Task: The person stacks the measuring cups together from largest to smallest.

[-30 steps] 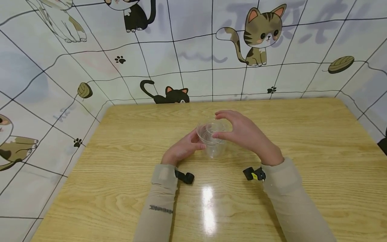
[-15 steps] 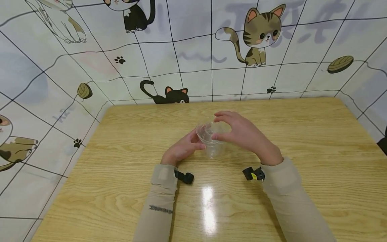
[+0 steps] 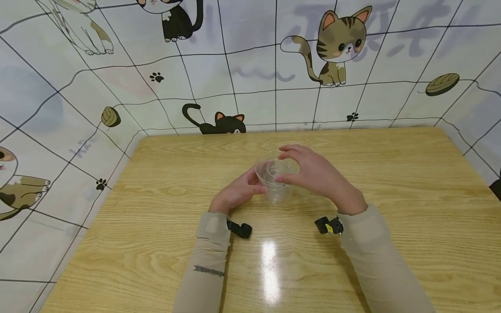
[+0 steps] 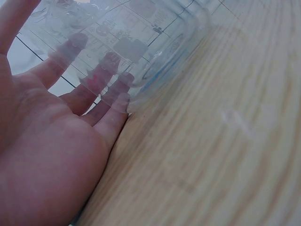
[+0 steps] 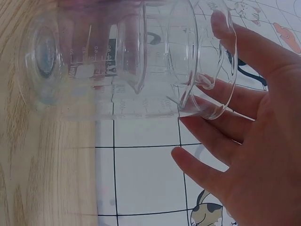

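Note:
A clear beaker (image 3: 275, 196) with printed graduation marks stands upright on the wooden table. A smaller clear beaker (image 5: 214, 70) sits partly inside it, its rim higher than the larger one's. My left hand (image 3: 236, 191) holds the larger beaker from the left side, thumb in front and fingers behind. In the left wrist view those fingers (image 4: 94, 80) show against the clear wall. From above right, my right hand (image 3: 322, 174) grips the smaller beaker's rim between thumb and fingers. How deep the smaller beaker sits is hard to tell through the transparent walls.
The wood-grain table (image 3: 176, 174) spreads around both arms. Behind and to the sides rises a white gridded backdrop (image 3: 254, 78) with cartoon cats. A black strap piece (image 3: 239, 229) juts from the left cuff, and another black mount (image 3: 328, 225) from the right.

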`<action>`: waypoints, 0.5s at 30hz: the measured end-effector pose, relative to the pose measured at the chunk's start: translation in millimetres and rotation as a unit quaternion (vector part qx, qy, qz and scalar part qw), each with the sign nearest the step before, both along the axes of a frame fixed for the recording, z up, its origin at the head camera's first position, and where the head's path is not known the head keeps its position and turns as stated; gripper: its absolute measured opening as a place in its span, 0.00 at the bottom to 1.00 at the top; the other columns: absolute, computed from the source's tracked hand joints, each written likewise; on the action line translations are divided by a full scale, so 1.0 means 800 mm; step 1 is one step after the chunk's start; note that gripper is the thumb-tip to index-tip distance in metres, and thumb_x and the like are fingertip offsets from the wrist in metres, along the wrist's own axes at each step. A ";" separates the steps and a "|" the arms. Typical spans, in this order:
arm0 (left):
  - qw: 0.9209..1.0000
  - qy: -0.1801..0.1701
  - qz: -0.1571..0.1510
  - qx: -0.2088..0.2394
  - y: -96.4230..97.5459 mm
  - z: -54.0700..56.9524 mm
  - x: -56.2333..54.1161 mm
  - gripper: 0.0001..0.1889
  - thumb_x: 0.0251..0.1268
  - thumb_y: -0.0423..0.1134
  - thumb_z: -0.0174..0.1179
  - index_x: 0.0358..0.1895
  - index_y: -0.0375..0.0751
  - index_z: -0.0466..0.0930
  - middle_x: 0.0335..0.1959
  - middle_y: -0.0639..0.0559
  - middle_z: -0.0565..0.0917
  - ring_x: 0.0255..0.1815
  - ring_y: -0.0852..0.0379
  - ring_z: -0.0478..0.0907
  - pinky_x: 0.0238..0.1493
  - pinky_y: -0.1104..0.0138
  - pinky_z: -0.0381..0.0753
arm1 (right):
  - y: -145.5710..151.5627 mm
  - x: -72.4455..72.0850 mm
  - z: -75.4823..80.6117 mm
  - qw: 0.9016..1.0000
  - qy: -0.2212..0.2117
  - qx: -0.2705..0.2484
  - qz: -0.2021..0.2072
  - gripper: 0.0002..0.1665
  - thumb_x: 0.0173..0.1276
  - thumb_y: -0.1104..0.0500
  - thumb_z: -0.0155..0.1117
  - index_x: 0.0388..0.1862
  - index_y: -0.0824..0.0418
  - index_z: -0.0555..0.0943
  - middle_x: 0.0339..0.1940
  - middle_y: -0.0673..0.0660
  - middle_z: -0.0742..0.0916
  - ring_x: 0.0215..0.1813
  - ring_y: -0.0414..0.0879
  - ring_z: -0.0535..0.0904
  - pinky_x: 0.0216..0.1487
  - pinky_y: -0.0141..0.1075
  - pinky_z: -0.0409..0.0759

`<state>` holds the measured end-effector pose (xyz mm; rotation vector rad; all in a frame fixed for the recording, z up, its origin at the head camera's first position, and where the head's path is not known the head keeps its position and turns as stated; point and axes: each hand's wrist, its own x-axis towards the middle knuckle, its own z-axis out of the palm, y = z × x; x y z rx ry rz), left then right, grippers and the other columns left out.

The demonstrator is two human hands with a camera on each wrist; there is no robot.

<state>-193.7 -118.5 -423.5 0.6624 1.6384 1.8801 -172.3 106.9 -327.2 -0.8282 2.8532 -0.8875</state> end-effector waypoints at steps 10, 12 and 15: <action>1.000 -0.005 0.003 -0.004 0.000 0.011 0.007 0.40 0.57 0.31 0.58 0.70 0.51 0.46 0.68 0.54 0.54 0.68 0.58 0.51 0.63 0.60 0.56 | -0.001 0.000 -0.001 1.000 -0.003 0.008 0.003 0.35 0.52 0.37 0.62 0.53 0.58 0.75 0.65 0.50 0.67 0.66 0.49 0.59 0.61 0.47 0.58; 1.000 -0.005 0.003 -0.001 0.001 0.015 0.009 0.39 0.57 0.30 0.57 0.70 0.50 0.46 0.68 0.54 0.54 0.68 0.57 0.51 0.62 0.60 0.57 | -0.001 0.000 -0.001 1.000 -0.007 0.009 0.002 0.35 0.52 0.37 0.63 0.53 0.58 0.75 0.65 0.50 0.67 0.66 0.49 0.58 0.61 0.47 0.58; 1.000 -0.006 0.004 -0.003 0.002 0.019 0.010 0.39 0.58 0.29 0.57 0.70 0.50 0.46 0.68 0.53 0.54 0.67 0.58 0.51 0.62 0.61 0.57 | -0.001 -0.001 -0.002 1.000 -0.013 0.011 0.000 0.36 0.52 0.37 0.62 0.53 0.58 0.75 0.65 0.50 0.66 0.66 0.50 0.58 0.61 0.48 0.58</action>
